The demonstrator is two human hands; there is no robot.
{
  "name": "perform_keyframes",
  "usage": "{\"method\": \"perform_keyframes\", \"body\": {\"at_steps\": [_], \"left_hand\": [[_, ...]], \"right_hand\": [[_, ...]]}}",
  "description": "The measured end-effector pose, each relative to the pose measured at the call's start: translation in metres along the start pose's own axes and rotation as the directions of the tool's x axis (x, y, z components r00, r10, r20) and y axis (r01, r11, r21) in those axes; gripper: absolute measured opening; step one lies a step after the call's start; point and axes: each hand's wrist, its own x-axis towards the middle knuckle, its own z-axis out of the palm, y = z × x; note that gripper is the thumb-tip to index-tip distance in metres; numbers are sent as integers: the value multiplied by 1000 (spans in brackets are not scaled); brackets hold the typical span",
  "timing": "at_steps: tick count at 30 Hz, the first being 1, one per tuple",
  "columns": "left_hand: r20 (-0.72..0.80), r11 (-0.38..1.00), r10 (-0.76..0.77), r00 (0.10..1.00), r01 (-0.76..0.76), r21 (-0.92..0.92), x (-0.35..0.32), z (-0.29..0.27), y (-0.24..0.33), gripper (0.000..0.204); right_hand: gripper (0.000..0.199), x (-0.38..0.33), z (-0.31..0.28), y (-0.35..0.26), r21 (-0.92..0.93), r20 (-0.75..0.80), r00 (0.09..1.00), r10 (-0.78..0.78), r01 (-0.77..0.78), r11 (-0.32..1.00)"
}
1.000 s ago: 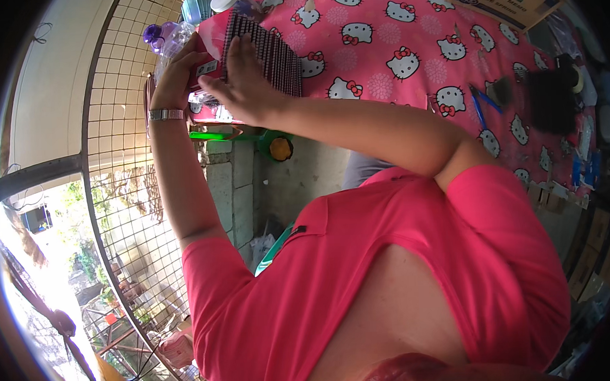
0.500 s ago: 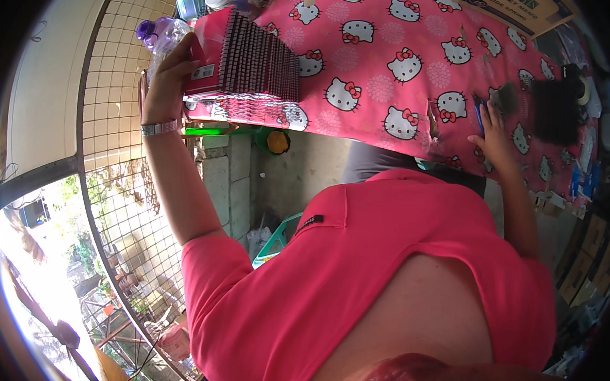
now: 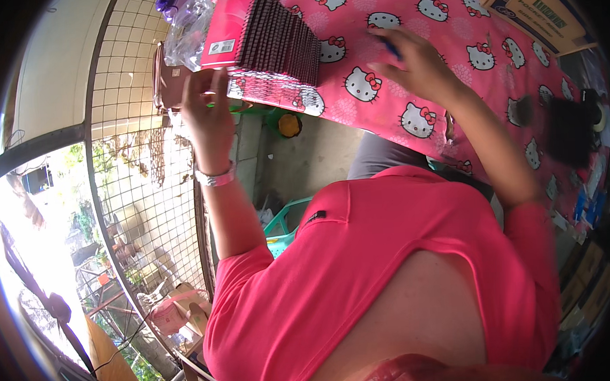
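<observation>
A stack of spiral-bound notebooks (image 3: 271,39) with pink covers lies at the left edge of a table under a pink cloth with a cat pattern (image 3: 447,21). My left hand (image 3: 206,110), a bracelet on its wrist, grips the stack's near left corner. My right hand (image 3: 415,63) hovers over the cloth just right of the stack, blurred by motion. Its fingers are closed on a small blue pen-like thing (image 3: 389,48).
A clear plastic bottle (image 3: 185,25) and a brown pouch (image 3: 171,80) sit left of the stack against a wire mesh grille (image 3: 134,177). A cardboard box (image 3: 535,7) stands at the back right, and a dark blurred object (image 3: 568,131) lies at the table's right. A green basket (image 3: 286,222) is on the floor.
My right hand left the notebooks, reached far right to the blue thing on the cloth, and has come back toward the stack holding it. My left hand stayed at the stack.
</observation>
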Motion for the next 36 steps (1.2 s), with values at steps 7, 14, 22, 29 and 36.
{"method": "perform_keyframes", "body": {"at_steps": [7, 14, 22, 29, 36], "left_hand": [[-53, 990, 48, 997, -41, 134, -11, 22, 1, 20], [-16, 992, -49, 999, 50, 117, -13, 23, -1, 19], [-30, 997, 39, 999, -37, 72, -12, 23, -5, 16], [306, 466, -385, 871, 470, -750, -10, 19, -5, 16], [327, 677, -314, 891, 452, -581, -13, 20, -6, 11]], "right_hand": [[31, 98, 34, -67, -610, 19, 821, -570, 462, 644], [26, 106, 37, -77, -649, 67, 855, -514, 429, 628], [19, 119, 40, -85, -588, 288, 905, -314, 425, 688], [16, 107, 44, -67, -711, 71, 887, -456, 366, 600], [15, 107, 46, -83, -676, 85, 863, -498, 417, 607]]}}
